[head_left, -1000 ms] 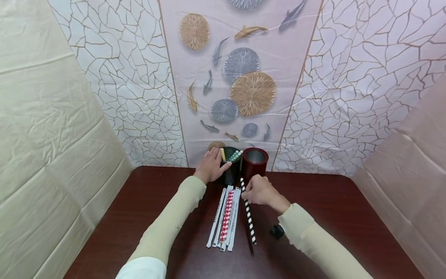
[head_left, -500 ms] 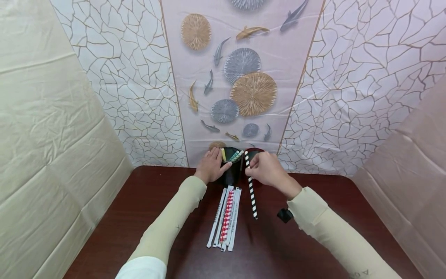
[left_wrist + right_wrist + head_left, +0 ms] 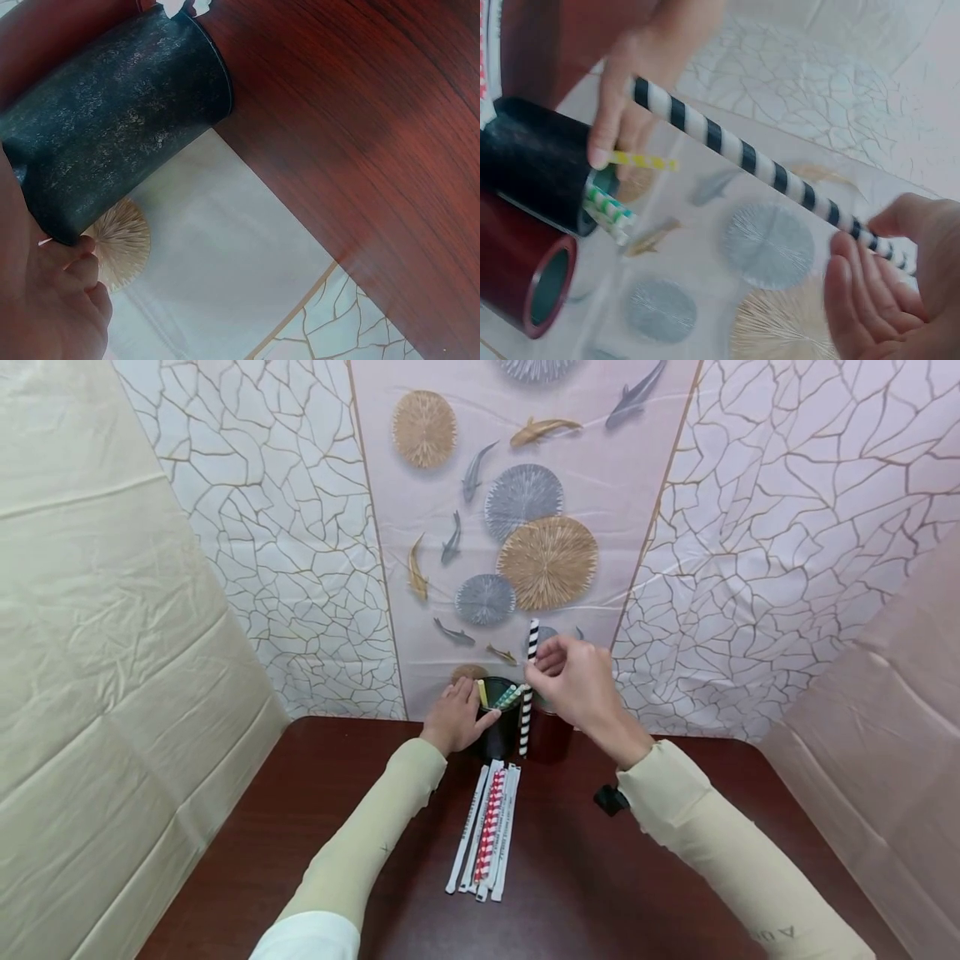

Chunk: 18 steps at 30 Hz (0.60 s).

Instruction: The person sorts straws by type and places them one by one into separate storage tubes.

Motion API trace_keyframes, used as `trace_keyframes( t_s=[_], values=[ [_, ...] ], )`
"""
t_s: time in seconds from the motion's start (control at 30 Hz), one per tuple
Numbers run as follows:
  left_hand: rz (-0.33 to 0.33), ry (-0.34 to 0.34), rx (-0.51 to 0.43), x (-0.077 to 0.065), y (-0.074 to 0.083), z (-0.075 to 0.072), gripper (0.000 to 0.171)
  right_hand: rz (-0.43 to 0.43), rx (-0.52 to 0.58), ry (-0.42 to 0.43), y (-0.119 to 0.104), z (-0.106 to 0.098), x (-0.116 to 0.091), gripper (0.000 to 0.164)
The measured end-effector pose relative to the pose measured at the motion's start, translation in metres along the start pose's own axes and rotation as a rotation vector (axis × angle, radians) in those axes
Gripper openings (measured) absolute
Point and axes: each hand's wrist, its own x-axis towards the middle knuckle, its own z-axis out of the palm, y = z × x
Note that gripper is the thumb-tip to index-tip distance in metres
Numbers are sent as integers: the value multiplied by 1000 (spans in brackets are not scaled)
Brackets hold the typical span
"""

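In the head view my right hand [image 3: 576,685] pinches a black-and-white striped paper straw [image 3: 526,722] partway along its length. The straw stands nearly upright in front of the gap between two cups, its lower end above the table. My left hand [image 3: 452,717] holds the black cup [image 3: 497,739] at its rim, thumb toward the front and fingers along the left side. A yellow striped straw [image 3: 646,160] and green striped straws [image 3: 611,206] poke out of that cup in the right wrist view. The dark red cup [image 3: 525,259] beside it is partly hidden by my right hand in the head view.
Nearer on the dark wood table [image 3: 360,877] lie several straws in white paper wrappers [image 3: 505,835], with red-and-white striped straws [image 3: 489,827] among them. A patterned cloth backdrop [image 3: 300,552] rises right behind the cups.
My right hand has lifted the black-and-white straw from low over the table, up and away from me to the cups. The left hand has stayed at the black cup.
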Motion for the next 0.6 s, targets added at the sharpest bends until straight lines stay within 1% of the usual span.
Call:
trace_keyframes(
  t_s=[0.13, 0.33, 0.5, 0.6],
  values=[
    [3, 3, 5, 2, -1, 2, 86, -78, 36, 122, -5, -4, 11, 15],
    [0, 12, -5, 4, -2, 4, 86, -155, 122, 238, -2, -2, 23, 16],
    [-6, 7, -5, 5, -3, 5, 86, -239, 166, 346, 10, 14, 26, 17],
    [-12, -6, 5, 5, -2, 6, 86, -260, 184, 389, 20, 28, 27, 18]
  ],
)
